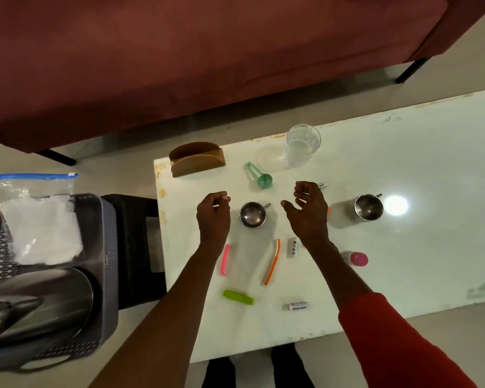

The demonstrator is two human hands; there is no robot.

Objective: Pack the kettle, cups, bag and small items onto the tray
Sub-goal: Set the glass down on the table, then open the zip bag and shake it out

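Note:
At the left, a dark perforated tray holds a steel kettle and a clear zip bag of white powder. A small steel cup stands on the white table between my hands. My left hand hovers just left of it, fingers curled, holding nothing. Just right of the cup is my right hand, with its fingers apart and empty. A second steel cup stands further right. A glass is at the back.
Small items lie on the table: a green scoop, a pink stick, an orange stick, a green clip, two white tubes, a pink-capped bottle and a brown holder. A red sofa stands behind.

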